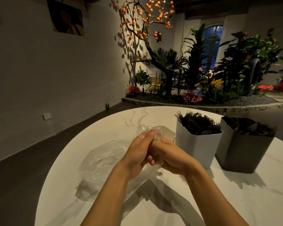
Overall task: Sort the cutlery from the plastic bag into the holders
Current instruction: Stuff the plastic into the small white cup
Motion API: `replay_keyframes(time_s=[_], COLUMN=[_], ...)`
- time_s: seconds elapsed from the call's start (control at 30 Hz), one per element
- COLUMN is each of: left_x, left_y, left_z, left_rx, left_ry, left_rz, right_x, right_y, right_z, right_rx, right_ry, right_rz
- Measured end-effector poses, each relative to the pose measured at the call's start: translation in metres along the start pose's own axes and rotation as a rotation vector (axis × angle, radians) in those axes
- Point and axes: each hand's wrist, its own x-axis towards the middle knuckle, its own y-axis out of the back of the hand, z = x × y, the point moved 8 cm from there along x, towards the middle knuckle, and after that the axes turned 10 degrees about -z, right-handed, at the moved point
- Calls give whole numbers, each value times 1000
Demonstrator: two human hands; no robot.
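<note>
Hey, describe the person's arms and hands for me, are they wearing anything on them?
Both forearms are bare up to the frame's bottom edge, with no sleeves showing. The left hand and right hand wear no gloves, and no watch, bracelet or ring is visible.

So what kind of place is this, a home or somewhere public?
Probably a restaurant or café dining room: a lit indoor garden bed fills the corner, and bulk black forks stand in a white holder on a round marble table.
</note>
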Motion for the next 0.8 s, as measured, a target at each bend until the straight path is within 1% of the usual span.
replay_keyframes(time_s=[0.13,0.27,0.37,0.47,0.6,0.67,0.73,0.8], left_x=[9,22,25,26,30,30,32,33], left_y=[-6,-10,-15,-15,-15,-13,-9,-8], left_z=[-3,-1,4,5,4,5,7,8], left_rx=[-22,20,38,-2,-9,-67,-149,-217], left_ry=[-11,-41,-67,-81,-130,-134,-144,-169], left_rz=[-56,-88,-84,-47,-15,45,108,153], right_x=[-4,-14,-22,-26,-29,-32,-36,-37], right_y=[7,18,22,23,22,27,33,37], right_z=[-4,-13,-18,-21,-25,-26,-28,-31], right_rx=[-17,-52,27,123,153,184,136,29], right_ry=[-33,-59,-70,-66,-68,-83,-108,-114], right_rz=[-29,11,-8,-34,-77,-37,17,61])
